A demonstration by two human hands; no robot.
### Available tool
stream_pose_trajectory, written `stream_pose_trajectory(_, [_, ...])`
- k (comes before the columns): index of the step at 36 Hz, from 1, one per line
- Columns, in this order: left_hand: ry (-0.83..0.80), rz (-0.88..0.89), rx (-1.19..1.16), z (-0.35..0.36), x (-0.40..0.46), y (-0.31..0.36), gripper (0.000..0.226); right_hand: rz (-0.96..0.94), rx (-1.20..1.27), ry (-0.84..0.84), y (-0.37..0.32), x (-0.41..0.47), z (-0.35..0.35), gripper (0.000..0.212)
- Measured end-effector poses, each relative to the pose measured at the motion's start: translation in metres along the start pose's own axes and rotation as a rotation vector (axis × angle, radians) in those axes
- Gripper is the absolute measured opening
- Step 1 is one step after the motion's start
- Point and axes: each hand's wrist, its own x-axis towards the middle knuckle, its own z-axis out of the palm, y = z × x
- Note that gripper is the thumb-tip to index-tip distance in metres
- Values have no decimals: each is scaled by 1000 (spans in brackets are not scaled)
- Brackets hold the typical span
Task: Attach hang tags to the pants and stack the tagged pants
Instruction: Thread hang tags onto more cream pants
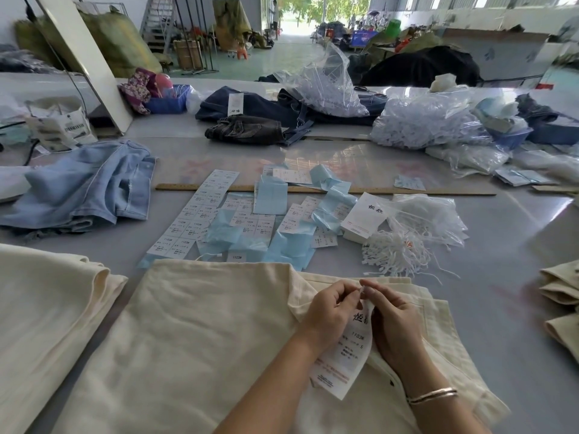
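Cream pants point(194, 333) lie flat on the grey table in front of me. A white hang tag point(344, 358) with black print hangs over them, held at its top end between both hands. My left hand point(332, 311) pinches the tag's top from the left. My right hand point(394, 321) pinches it from the right, fingertips meeting the left hand's. A second cream pair point(47, 314) lies folded at the left. A stack of blank hang tags point(365, 219) and a heap of white tag strings point(394, 255) sit beyond the pants.
Sticker sheets and blue backing strips point(250, 220) are scattered mid-table by a wooden ruler point(438, 191). Light blue jeans point(91, 186) lie at the left, dark jeans point(250, 120) and bags of strings point(426, 123) farther back. More cream fabric point(560, 296) sits at the right edge.
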Motion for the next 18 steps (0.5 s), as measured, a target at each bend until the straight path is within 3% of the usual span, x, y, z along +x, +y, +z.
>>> stream_pose_trajectory(18, [47, -36, 62, -1, 6, -6, 21, -98, -165, -19, 3, -2, 0, 16])
